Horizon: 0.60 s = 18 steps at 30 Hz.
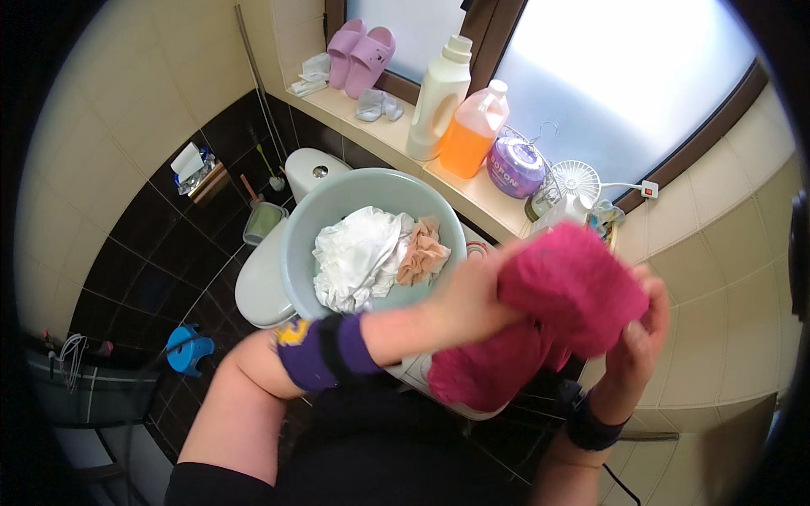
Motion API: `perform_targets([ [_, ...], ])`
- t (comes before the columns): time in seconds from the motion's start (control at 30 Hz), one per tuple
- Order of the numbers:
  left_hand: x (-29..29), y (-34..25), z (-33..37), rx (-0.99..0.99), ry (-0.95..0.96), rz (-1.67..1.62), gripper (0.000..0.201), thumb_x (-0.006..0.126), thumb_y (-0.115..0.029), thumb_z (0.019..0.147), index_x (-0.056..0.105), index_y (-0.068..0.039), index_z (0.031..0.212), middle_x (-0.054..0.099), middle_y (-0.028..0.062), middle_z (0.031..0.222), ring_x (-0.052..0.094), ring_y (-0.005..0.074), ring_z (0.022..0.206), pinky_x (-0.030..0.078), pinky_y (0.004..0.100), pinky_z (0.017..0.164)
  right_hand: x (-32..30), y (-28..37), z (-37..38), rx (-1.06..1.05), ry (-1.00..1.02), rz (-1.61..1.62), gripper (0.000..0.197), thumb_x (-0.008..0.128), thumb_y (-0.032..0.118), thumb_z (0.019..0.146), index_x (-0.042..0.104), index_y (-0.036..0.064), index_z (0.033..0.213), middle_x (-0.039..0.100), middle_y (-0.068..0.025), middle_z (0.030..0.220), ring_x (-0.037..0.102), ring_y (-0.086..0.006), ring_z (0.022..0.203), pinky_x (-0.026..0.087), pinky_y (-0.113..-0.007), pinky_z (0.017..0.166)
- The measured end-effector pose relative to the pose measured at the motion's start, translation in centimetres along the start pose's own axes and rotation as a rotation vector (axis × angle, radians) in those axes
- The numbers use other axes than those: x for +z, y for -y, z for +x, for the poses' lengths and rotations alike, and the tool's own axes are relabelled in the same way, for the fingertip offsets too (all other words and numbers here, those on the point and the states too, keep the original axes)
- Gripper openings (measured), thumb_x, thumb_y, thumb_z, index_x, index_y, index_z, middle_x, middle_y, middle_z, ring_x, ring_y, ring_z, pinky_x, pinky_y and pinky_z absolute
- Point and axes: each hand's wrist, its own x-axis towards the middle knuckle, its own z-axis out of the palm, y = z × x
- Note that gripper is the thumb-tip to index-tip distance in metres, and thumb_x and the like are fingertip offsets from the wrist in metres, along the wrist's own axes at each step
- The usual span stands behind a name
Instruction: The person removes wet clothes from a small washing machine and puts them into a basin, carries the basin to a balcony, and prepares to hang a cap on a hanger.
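Note:
A folded, dark pink cloth [574,287] is held up between my two hands; whether it is a towel or a garment I cannot tell. My left hand [472,295], slightly blurred, grips its left side, with the fingers partly behind the fabric. My right hand [639,333] pinches its right edge between thumb and fingers. More dark pink fabric [489,367] hangs below, over a white surface mostly hidden by it. Left of the cloth stands a large pale green basin [297,253], holding crumpled white laundry [359,253] and a peach-coloured piece of fabric [423,253].
Behind the basin, the window ledge carries pink slippers [363,59], a white bottle [439,101], a jug of orange liquid [474,131], a purple tub [516,167] and a small white fan [575,181]. A white toilet [263,282] and blue stool [190,350] are at left.

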Motion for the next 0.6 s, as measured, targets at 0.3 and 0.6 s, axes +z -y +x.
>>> perform_targets([
  [0.3, -11.8, -5.4, 5.2, 0.101, -0.076, 0.085, 0.038, 0.068, -0.011, 0.080, 0.060, 0.001, 0.115, 0.069, 0.0150, 0.099, 0.066, 0.0227, 0.095, 0.049, 0.0326, 0.086, 6.4, 0.3, 3.8, 0.037, 0.067, 0.224, 0.041, 0.061, -0.002, 0.084, 0.047, -0.0032, 0.122, 0.048, -0.0119, 0.130, 0.052, -0.0222, 0.118, 0.042, -0.037, 0.103],
  [0.6, -11.0, 10.6, -1.8, -0.429, 0.126, 0.460, 0.061, 0.075, -0.030, 0.074, 0.048, -0.001, 0.122, 0.065, 0.0203, 0.105, 0.062, 0.0350, 0.105, 0.047, 0.0403, 0.091, 10.7, -11.9, -0.5, 0.308, 0.064, -0.193, 0.051, 0.066, 0.003, 0.083, 0.046, 0.0013, 0.130, 0.054, -0.0128, 0.122, 0.056, -0.0222, 0.110, 0.047, -0.035, 0.095],
])
